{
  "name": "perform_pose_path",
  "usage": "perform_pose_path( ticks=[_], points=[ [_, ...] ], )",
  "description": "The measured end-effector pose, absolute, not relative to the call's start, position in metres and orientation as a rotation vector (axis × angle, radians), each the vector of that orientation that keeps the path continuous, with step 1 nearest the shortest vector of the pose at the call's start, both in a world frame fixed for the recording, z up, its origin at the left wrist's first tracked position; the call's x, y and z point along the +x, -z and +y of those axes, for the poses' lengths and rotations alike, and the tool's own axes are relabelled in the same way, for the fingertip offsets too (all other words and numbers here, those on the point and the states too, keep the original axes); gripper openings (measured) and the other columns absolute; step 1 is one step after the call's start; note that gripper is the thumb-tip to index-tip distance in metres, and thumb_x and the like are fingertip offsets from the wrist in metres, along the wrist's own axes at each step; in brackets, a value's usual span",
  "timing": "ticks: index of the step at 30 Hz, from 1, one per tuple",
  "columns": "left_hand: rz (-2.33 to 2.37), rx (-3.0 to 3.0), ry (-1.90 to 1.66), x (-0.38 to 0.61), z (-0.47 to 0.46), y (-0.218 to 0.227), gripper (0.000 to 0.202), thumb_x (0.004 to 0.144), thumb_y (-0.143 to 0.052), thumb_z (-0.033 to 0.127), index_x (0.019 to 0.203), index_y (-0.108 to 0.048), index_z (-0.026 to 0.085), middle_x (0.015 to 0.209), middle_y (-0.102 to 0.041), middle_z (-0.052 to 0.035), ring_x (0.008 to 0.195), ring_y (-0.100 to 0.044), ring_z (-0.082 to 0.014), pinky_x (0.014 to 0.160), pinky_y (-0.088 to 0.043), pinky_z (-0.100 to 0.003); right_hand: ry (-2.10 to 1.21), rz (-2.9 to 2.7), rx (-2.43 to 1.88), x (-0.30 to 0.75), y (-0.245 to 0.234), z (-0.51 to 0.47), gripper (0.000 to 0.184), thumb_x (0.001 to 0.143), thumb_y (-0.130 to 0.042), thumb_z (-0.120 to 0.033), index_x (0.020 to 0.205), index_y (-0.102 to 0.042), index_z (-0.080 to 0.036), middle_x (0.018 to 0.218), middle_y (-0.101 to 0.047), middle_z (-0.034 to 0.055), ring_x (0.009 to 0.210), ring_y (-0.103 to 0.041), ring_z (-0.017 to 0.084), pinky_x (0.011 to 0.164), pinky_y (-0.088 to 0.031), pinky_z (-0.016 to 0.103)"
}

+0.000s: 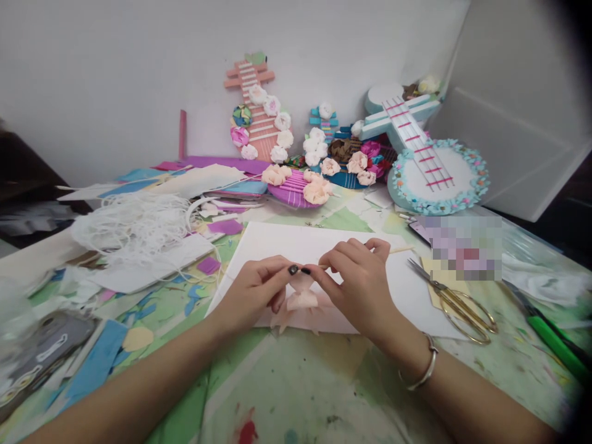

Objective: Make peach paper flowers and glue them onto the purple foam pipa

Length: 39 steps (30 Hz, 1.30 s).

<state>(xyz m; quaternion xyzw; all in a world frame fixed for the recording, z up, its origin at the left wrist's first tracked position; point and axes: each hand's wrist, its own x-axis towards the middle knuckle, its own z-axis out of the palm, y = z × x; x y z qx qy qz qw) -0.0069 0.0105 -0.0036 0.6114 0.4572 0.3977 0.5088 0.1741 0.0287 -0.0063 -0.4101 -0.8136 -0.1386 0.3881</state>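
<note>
Pale pink paper is located directly below the fingertips. Left hand: thumb and index finger pinch the paper's upper edge. Right hand: fingers grip a thin stick, its free end projecting to the right of them; the thumb tip is just beside the left thumb. White sheet: beneath both sets of fingers, laid on the worktop. Gold-handled scissors: right of the right fingers, partly over yellow paper. Green-handled tool: farther right. White string: heaped to the left of the left fingers. Purple toy guitar, bearing paper flowers: beyond the fingers. Light blue toy banjo: beyond the fingers, to the right.
</note>
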Motion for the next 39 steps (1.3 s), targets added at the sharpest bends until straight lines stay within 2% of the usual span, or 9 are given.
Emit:
perform_pose_path(
  ticks=[3, 10, 15, 18, 22, 28, 34, 39],
  points=[
    [1.068, 1.331, -0.961, -0.0078, 0.0110, 0.0069, 0.038, 0.088, -0.049, 0.044, 0.093, -0.069, 0.012, 0.039, -0.047, 0.0048, 0.037, -0.034, -0.0053, 0.040, -0.021, -0.019, 0.356, -2.078, -1.031, 0.1746, 0.0059, 0.0280, 0.030, 0.089, -0.057, -0.035, 0.065, -0.057, -0.017, 0.064, -0.059, -0.0019, 0.065, -0.047, 0.013, 0.075, -0.020, 0.036],
    [1.010, 1.266, -0.984, -0.0098, 0.0118, 0.0088, 0.038, 0.089, -0.050, 0.042, 0.097, -0.071, 0.012, 0.037, -0.051, 0.0025, 0.035, -0.034, -0.0045, 0.039, -0.020, -0.018, 0.404, -2.088, -1.037, 0.1750, 0.0049, 0.0265, 0.029, 0.088, -0.057, -0.037, 0.067, -0.057, -0.017, 0.067, -0.059, -0.0010, 0.068, -0.047, 0.015, 0.076, -0.021, 0.036],
    [0.995, 1.274, -0.946, -0.0099, 0.0122, 0.0071, 0.042, 0.090, -0.048, 0.044, 0.104, -0.070, 0.011, 0.040, -0.060, -0.0023, 0.033, -0.041, -0.0070, 0.036, -0.025, -0.019, 0.421, -2.101, -1.046, 0.1750, 0.0051, 0.0274, 0.026, 0.088, -0.058, -0.035, 0.069, -0.058, -0.017, 0.068, -0.060, 0.0000, 0.069, -0.048, 0.015, 0.076, -0.022, 0.037],
    [0.995, 1.284, -0.940, -0.0088, 0.0120, 0.0057, 0.038, 0.086, -0.055, 0.041, 0.105, -0.069, 0.012, 0.040, -0.060, -0.0016, 0.033, -0.045, -0.0074, 0.036, -0.028, -0.018, 0.421, -2.096, -1.048, 0.1752, 0.0048, 0.0272, 0.024, 0.088, -0.058, -0.033, 0.069, -0.058, -0.017, 0.068, -0.060, -0.0001, 0.068, -0.049, 0.015, 0.076, -0.022, 0.037],
    [1.022, 1.291, -0.936, -0.0077, 0.0107, 0.0050, 0.030, 0.080, -0.064, 0.033, 0.103, -0.071, 0.014, 0.039, -0.059, 0.0012, 0.037, -0.051, -0.0075, 0.039, -0.031, -0.016, 0.385, -2.098, -1.038, 0.1750, 0.0044, 0.0267, 0.020, 0.087, -0.058, -0.028, 0.070, -0.058, -0.017, 0.068, -0.060, -0.0004, 0.067, -0.051, 0.015, 0.075, -0.022, 0.037],
    [1.052, 1.301, -0.972, -0.0088, 0.0109, 0.0050, 0.022, 0.079, -0.064, 0.025, 0.097, -0.073, 0.015, 0.042, -0.060, 0.0022, 0.037, -0.052, -0.0061, 0.041, -0.036, -0.015, 0.352, -2.107, -1.008, 0.1752, 0.0042, 0.0272, 0.016, 0.087, -0.058, -0.025, 0.073, -0.058, -0.017, 0.071, -0.061, 0.0003, 0.070, -0.053, 0.015, 0.075, -0.023, 0.037],
    [1.139, 1.442, -1.030, -0.0093, 0.0089, 0.0068, 0.019, 0.080, -0.062, 0.021, 0.093, -0.074, 0.017, 0.046, -0.061, 0.0028, 0.039, -0.053, -0.0060, 0.044, -0.043, -0.016, 0.267, -2.203, -1.016, 0.1793, 0.0036, 0.0295, 0.021, 0.088, -0.056, -0.032, 0.074, -0.060, -0.016, 0.072, -0.059, 0.0019, 0.072, -0.051, 0.016, 0.076, -0.024, 0.036],
    [1.187, 1.510, -1.018, -0.0085, 0.0077, 0.0049, 0.017, 0.079, -0.062, 0.021, 0.090, -0.073, 0.016, 0.050, -0.062, 0.0020, 0.039, -0.052, -0.0062, 0.043, -0.043, -0.016, 0.154, -2.187, -0.998, 0.1793, 0.0035, 0.0305, 0.023, 0.088, -0.055, -0.031, 0.070, -0.059, -0.017, 0.070, -0.057, 0.0008, 0.069, -0.050, 0.015, 0.073, -0.023, 0.035]
  ],
)
